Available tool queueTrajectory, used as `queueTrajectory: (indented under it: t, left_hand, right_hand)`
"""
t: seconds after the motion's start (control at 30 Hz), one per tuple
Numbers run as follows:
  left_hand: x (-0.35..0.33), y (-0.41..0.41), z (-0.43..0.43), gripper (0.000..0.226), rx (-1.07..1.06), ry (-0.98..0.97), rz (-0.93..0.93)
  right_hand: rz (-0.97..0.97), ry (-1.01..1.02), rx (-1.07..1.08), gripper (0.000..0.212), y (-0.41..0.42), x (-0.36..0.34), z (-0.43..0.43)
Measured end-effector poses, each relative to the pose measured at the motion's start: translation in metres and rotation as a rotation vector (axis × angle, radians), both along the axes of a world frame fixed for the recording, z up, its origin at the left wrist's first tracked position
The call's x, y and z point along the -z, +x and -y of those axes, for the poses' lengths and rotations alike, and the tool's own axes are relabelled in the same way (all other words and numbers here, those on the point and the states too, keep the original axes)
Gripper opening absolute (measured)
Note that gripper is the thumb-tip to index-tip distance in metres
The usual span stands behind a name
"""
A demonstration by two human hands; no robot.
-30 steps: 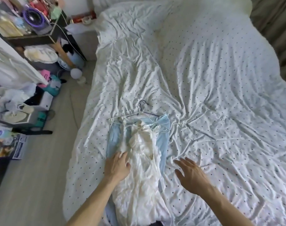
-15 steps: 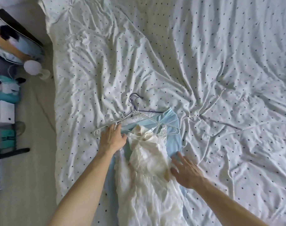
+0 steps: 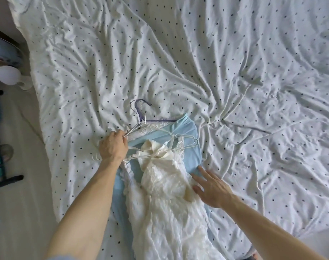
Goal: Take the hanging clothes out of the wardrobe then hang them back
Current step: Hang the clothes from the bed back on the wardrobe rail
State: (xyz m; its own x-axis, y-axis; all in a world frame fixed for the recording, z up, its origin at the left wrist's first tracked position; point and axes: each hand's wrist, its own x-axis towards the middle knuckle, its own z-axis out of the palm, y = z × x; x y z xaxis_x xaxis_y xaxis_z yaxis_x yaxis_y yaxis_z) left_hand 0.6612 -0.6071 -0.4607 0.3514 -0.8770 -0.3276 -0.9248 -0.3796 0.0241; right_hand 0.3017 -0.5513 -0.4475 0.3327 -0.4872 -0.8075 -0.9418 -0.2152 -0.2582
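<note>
My L hand [image 3: 113, 148] gripped white wire hangers [image 3: 141, 123], hooks pointing up-frame; R hand [image 3: 213, 188] lay flat against cream lace dress [image 3: 165, 184].

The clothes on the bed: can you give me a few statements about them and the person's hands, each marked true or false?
1. The left hand grips the white hangers. True.
2. The right hand is clenched in a fist. False: its fingers are straight and lie at the edge of the clothes.
3. The cream lace dress lies on top of the light blue garment. True.
4. The clothes hang in a wardrobe. False: they lie on the dotted bedsheet.
5. Every hanger is white. False: there is also a purple hanger.
</note>
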Motion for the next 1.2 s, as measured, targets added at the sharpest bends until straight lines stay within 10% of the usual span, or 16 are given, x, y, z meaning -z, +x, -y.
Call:
queueTrajectory:
  t: [0.2,0.6,0.77,1.2]
  left_hand:
    - [-0.042,-0.005,-0.016,0.02,-0.055,-0.093,0.043]
    - [-0.214,-0.146,-0.053,0.019,-0.386,-0.334,-0.705]
    - [-0.302,-0.279,-0.04,0.018,-0.114,-0.35,-0.688]
    - [-0.554,-0.716,-0.045,0.014,0.527,-0.486,-0.876]
  right_hand:
    - [0.017,0.008,0.02,0.053,-0.011,-0.025,-0.006]
    - [0.33,-0.187,0.35,0.058,-0.11,-0.136,-0.05]
    - [0.663,-0.311,0.738,0.076,-0.189,-0.228,-0.067]
    - [0.969,-0.963,1.297,0.027,-0.53,-0.456,-0.157]
